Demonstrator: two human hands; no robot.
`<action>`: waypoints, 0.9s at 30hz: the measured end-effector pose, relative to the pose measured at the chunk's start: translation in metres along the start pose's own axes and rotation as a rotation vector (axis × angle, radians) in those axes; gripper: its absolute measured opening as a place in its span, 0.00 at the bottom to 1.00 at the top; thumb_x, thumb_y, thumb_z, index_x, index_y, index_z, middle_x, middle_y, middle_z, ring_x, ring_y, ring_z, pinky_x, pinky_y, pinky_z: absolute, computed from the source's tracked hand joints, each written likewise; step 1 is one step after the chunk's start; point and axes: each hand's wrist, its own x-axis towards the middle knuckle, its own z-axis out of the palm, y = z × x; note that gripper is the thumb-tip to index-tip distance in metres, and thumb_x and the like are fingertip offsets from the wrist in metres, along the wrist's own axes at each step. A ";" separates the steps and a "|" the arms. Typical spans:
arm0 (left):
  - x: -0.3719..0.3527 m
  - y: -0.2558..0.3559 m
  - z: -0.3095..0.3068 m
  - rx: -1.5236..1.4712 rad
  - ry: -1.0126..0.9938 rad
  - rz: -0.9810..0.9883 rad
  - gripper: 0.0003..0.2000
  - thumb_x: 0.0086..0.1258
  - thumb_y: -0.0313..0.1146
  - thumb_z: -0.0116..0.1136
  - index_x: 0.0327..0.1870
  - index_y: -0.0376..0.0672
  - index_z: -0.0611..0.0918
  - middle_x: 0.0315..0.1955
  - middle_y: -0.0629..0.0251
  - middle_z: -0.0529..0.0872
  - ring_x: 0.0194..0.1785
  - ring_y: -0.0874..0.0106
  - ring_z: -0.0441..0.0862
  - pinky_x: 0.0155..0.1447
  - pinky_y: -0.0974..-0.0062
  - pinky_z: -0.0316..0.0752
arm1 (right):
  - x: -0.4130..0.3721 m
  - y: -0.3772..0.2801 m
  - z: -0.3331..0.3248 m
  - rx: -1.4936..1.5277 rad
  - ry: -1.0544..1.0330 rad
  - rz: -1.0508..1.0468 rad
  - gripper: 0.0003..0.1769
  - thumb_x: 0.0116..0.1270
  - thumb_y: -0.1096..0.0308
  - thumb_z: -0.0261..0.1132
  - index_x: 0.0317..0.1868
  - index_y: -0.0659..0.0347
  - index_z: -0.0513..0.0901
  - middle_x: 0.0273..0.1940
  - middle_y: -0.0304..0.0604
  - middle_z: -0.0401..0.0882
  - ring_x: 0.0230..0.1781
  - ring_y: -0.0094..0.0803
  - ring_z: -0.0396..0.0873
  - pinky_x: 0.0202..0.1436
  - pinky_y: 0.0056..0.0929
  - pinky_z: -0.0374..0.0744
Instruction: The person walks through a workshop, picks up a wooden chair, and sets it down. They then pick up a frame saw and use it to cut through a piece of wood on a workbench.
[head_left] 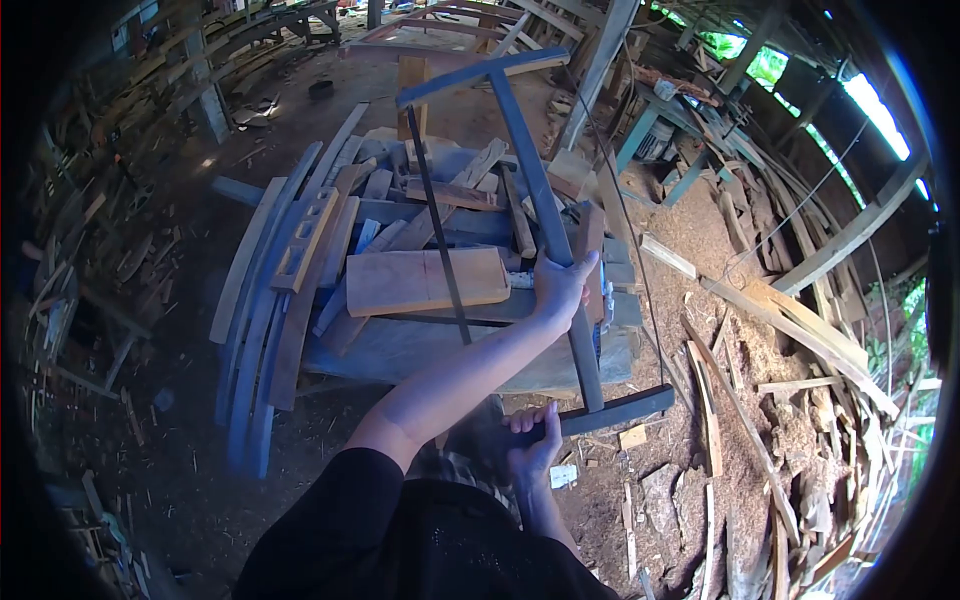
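My right hand: fingers were wrapped round the lower bar of a frame saw, centre picture. My left hand: fingers gripped its middle beam, seemingly to share the weight. Saw: long axis ran from upper centre down, slanting right; blade leftward, crossing a wooden block, contact unclear. Underneath lay stacked boards.

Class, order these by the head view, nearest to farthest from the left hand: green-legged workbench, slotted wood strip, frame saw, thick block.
1. Frame saw: gripped in the left hand.
2. Thick block: just left of that hand.
3. Slotted wood strip: farther left.
4. Green-legged workbench: upper right, in the background.
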 end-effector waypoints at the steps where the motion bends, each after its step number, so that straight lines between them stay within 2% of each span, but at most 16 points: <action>1: 0.002 0.000 -0.002 -0.026 -0.009 -0.032 0.17 0.62 0.38 0.71 0.34 0.45 0.71 0.16 0.74 0.73 0.15 0.80 0.71 0.19 0.78 0.70 | 0.002 0.000 0.001 -0.039 0.017 -0.028 0.19 0.73 0.54 0.57 0.27 0.56 0.68 0.21 0.37 0.64 0.24 0.32 0.66 0.43 0.40 0.74; 4: 0.005 0.002 -0.005 -0.031 -0.009 -0.043 0.17 0.62 0.36 0.71 0.37 0.45 0.70 0.18 0.73 0.74 0.17 0.80 0.73 0.20 0.78 0.72 | 0.005 -0.003 0.001 -0.123 -0.006 -0.059 0.19 0.73 0.53 0.56 0.27 0.56 0.68 0.21 0.38 0.64 0.24 0.32 0.66 0.41 0.39 0.73; 8: 0.009 0.004 -0.009 -0.071 -0.012 -0.022 0.17 0.62 0.35 0.70 0.40 0.46 0.70 0.19 0.71 0.75 0.18 0.79 0.74 0.21 0.77 0.74 | 0.007 -0.010 0.005 -0.060 -0.048 -0.013 0.20 0.73 0.51 0.54 0.28 0.56 0.68 0.21 0.38 0.64 0.23 0.32 0.65 0.40 0.39 0.72; 10: 0.013 0.008 -0.014 -0.050 -0.050 -0.075 0.18 0.63 0.34 0.69 0.42 0.47 0.69 0.20 0.70 0.75 0.18 0.78 0.74 0.22 0.76 0.75 | 0.012 -0.009 0.005 -0.087 -0.093 -0.035 0.20 0.73 0.51 0.54 0.28 0.56 0.69 0.21 0.38 0.64 0.23 0.33 0.66 0.40 0.39 0.72; 16: 0.031 0.003 -0.041 -0.012 -0.004 -0.096 0.14 0.63 0.31 0.68 0.38 0.45 0.70 0.19 0.69 0.75 0.18 0.77 0.74 0.21 0.74 0.74 | 0.021 0.034 0.003 -0.131 -0.037 -0.083 0.18 0.74 0.54 0.52 0.29 0.57 0.69 0.21 0.40 0.66 0.23 0.33 0.67 0.39 0.39 0.72; 17: 0.028 0.008 -0.044 -0.005 0.020 -0.131 0.12 0.63 0.29 0.67 0.34 0.44 0.72 0.18 0.69 0.75 0.18 0.76 0.74 0.21 0.73 0.73 | 0.020 0.042 0.004 -0.093 -0.080 -0.093 0.14 0.75 0.59 0.53 0.31 0.58 0.69 0.22 0.41 0.68 0.25 0.34 0.71 0.42 0.41 0.74; 18: 0.030 0.006 -0.051 -0.002 0.023 -0.132 0.12 0.63 0.29 0.67 0.34 0.44 0.72 0.18 0.69 0.75 0.18 0.76 0.74 0.21 0.73 0.73 | 0.017 0.051 0.005 -0.090 -0.079 -0.090 0.14 0.75 0.59 0.53 0.31 0.58 0.69 0.22 0.41 0.68 0.25 0.34 0.71 0.42 0.41 0.74; 21: 0.037 0.000 -0.068 0.043 -0.022 -0.215 0.10 0.61 0.26 0.65 0.32 0.43 0.72 0.18 0.69 0.74 0.17 0.76 0.73 0.20 0.72 0.72 | 0.008 0.064 0.000 -0.283 -0.071 -0.045 0.05 0.72 0.72 0.57 0.37 0.60 0.70 0.27 0.45 0.75 0.35 0.37 0.79 0.52 0.47 0.78; 27: 0.026 -0.014 -0.067 0.002 0.043 -0.182 0.10 0.61 0.25 0.64 0.33 0.42 0.72 0.18 0.68 0.73 0.17 0.76 0.72 0.20 0.72 0.72 | -0.001 0.058 -0.011 -0.361 -0.082 -0.001 0.05 0.73 0.71 0.58 0.38 0.61 0.71 0.30 0.46 0.78 0.38 0.37 0.79 0.56 0.47 0.76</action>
